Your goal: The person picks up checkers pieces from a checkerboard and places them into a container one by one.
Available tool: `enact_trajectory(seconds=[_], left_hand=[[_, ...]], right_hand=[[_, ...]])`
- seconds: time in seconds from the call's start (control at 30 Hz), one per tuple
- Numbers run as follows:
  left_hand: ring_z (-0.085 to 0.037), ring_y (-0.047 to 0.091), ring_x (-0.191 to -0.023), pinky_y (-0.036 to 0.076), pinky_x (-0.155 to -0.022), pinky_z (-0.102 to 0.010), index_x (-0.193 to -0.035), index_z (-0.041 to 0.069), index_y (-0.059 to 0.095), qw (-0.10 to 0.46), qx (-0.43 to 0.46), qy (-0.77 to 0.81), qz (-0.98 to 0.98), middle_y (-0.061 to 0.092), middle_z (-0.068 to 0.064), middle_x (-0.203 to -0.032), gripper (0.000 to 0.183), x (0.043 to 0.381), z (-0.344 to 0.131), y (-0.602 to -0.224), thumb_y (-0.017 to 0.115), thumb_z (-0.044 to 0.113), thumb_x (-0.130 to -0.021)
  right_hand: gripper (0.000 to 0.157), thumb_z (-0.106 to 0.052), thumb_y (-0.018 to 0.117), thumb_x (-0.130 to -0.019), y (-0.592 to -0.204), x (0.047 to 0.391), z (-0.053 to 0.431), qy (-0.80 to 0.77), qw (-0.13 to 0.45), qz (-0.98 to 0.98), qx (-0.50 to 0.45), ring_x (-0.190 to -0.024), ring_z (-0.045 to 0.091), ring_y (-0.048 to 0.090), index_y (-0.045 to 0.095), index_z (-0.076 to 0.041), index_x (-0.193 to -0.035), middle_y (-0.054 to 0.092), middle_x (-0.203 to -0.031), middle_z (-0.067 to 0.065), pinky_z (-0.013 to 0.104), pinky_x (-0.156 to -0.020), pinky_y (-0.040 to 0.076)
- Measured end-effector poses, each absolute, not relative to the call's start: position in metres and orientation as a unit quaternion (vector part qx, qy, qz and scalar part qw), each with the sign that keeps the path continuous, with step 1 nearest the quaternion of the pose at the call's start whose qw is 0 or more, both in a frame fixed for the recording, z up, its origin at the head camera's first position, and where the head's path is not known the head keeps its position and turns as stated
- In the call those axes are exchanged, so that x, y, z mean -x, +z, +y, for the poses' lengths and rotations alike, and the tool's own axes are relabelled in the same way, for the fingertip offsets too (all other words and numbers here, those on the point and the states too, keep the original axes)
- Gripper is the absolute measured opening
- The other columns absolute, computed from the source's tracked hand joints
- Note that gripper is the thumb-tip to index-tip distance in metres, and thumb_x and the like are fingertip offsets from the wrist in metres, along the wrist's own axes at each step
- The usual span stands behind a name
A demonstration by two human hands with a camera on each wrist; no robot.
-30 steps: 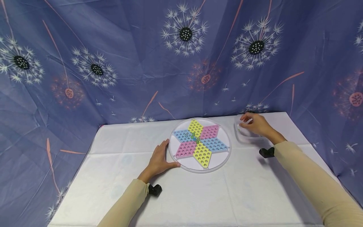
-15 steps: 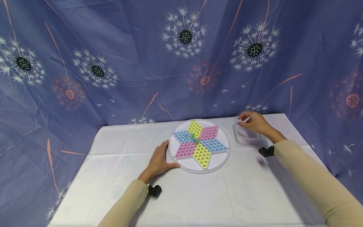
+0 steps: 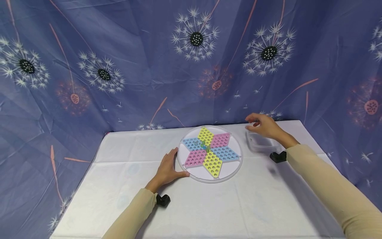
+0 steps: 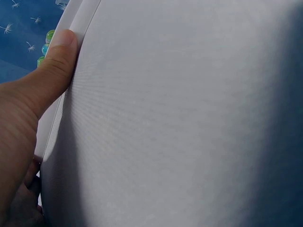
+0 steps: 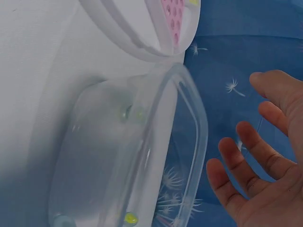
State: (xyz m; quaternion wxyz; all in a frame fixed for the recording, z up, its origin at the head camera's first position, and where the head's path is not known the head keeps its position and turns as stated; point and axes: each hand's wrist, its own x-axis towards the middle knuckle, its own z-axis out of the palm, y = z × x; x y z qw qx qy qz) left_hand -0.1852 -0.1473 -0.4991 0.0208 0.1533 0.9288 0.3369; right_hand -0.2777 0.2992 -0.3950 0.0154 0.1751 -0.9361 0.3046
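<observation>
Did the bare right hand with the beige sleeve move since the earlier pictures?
Yes. In the head view, the bare right hand has moved up and a little left, judged against the clear, rectangular plastic box.

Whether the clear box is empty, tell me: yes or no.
No, the right wrist view shows a yellow-green marble inside the clear box.

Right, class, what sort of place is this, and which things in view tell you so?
Most likely an indoor table laid for a board game: a round star-patterned board holds a few marbles, a clear plastic tub sits beside it, and a dandelion-print cloth hangs behind.
</observation>
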Motion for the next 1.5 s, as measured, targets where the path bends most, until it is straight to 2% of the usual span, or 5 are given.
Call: enact_trajectory(seconds=[0.43, 1.07, 1.5], left_hand=[[-0.034, 0.025, -0.154, 0.013, -0.129, -0.047, -0.162, 0.001, 0.025, 0.021, -0.155, 0.328, 0.931, 0.031, -0.017, -0.165, 0.125, 0.186, -0.147, -0.5, 0.093, 0.052, -0.069], [-0.033, 0.024, -0.155, 0.012, -0.129, -0.046, -0.162, 0.002, 0.025, 0.022, -0.151, 0.323, 0.934, 0.031, -0.017, -0.165, 0.126, 0.188, -0.148, -0.502, 0.093, 0.053, -0.068], [-0.033, 0.025, -0.154, 0.013, -0.129, -0.046, -0.162, 0.003, 0.025, 0.023, -0.148, 0.327, 0.933, 0.031, -0.017, -0.165, 0.125, 0.187, -0.147, -0.499, 0.093, 0.052, -0.069]], right_hand=[[0.055, -0.028, 0.076, -0.095, -0.386, 0.284, 0.289, 0.299, -0.002, -0.935, -0.188, -0.116, 0.044, 0.063, 0.055, -0.011, -0.143, 0.063, -0.132, 0.023, 0.06, -0.095, 0.054], [0.054, -0.025, 0.075, -0.096, -0.385, 0.285, 0.259, 0.321, -0.02, -0.924, -0.209, -0.117, 0.046, 0.062, 0.055, -0.011, -0.144, 0.06, -0.136, 0.024, 0.06, -0.097, 0.052], [0.054, -0.021, 0.078, -0.093, -0.392, 0.287, 0.228, 0.312, -0.027, -0.92, -0.235, -0.114, 0.044, 0.062, 0.057, -0.01, -0.142, 0.061, -0.135, 0.025, 0.057, -0.09, 0.056]])
